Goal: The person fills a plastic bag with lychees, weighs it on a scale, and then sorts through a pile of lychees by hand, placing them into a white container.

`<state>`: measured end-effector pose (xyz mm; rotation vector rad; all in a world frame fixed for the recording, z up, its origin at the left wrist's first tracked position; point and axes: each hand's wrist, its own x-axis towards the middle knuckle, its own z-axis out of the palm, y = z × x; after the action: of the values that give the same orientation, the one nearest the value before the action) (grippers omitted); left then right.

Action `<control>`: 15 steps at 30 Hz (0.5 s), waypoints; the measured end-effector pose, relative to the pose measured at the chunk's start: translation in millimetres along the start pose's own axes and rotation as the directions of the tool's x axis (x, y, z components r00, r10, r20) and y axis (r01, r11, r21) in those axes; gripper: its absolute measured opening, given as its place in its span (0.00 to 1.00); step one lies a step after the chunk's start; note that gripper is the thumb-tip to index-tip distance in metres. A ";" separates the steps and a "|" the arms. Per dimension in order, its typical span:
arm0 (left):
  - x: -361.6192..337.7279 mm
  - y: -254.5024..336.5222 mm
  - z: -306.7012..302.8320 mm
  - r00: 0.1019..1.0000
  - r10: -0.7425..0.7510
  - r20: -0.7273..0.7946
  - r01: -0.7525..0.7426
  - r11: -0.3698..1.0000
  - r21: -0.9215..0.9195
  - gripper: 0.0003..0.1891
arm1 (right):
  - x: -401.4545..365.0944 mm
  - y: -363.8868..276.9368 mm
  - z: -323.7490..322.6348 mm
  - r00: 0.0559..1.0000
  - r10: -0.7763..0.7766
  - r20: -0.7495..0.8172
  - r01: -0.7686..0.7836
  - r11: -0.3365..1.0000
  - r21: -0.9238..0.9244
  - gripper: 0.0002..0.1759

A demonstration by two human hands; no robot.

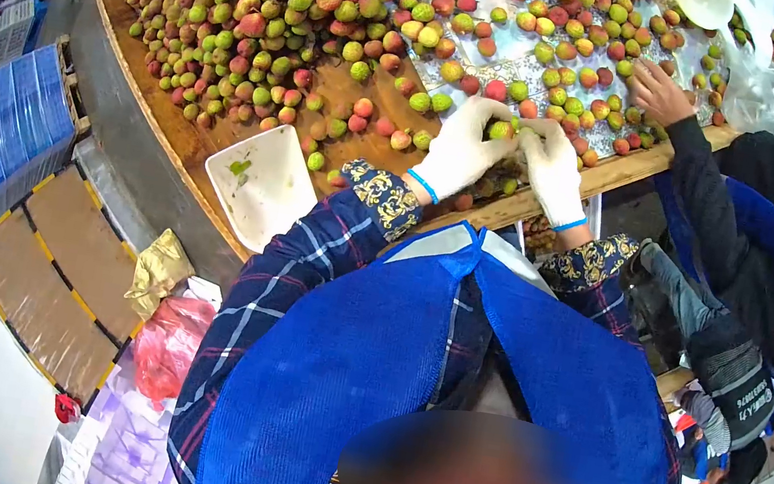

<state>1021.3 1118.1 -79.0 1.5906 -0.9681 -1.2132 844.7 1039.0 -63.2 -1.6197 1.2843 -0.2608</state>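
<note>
Wooden table (190,145) heaped w/ lychees (272,11) beyond my hands. L hand (463,148) & R hand (551,167) together pinch one green fruit (501,130). White tray (264,184) just left of L hand, co-worker's hand (659,93) off to the right.

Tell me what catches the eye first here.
A huge heap of red and green fruit covers the wooden table at upper left. At its near edge, the white-gloved left hand and right hand pinch one green fruit together. A co-worker's bare hand reaches in at right.
</note>
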 end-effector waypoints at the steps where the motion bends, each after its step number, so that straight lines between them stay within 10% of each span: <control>1: 0.9 -1.1 1.6 0.998 -0.005 -0.063 0.005 1.000 0.001 0.24 | 0.5 3.6 1.5 0.997 -0.017 -0.074 0.018 1.000 0.024 0.14; 6: 20.3 4.0 -7.3 0.972 0.086 -0.220 -0.067 0.993 0.093 0.26 | 1.1 1.2 -1.5 0.966 0.251 -0.055 -0.186 0.830 0.526 0.15; 8: 29.2 28.0 -20.7 0.955 0.175 -0.239 -0.142 0.978 0.151 0.27 | 7.3 21.7 -8.1 0.902 0.181 0.392 -0.426 0.225 0.876 0.12; 9: 30.4 37.2 -40.3 0.972 0.047 -0.231 -0.039 0.998 0.040 0.27 | 1.3 -14.5 -7.7 0.831 0.402 0.384 -0.466 0.127 0.875 0.10; 15: 38.8 -56.7 -165.0 0.669 0.402 -0.625 0.327 0.596 0.733 0.13 | -6.4 -4.9 -2.9 0.835 0.161 0.526 -0.543 0.085 0.836 0.13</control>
<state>1194.2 1129.9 -122.8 2.4665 -1.0016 0.1552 843.0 1042.3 -55.4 -0.1074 0.8351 -0.3915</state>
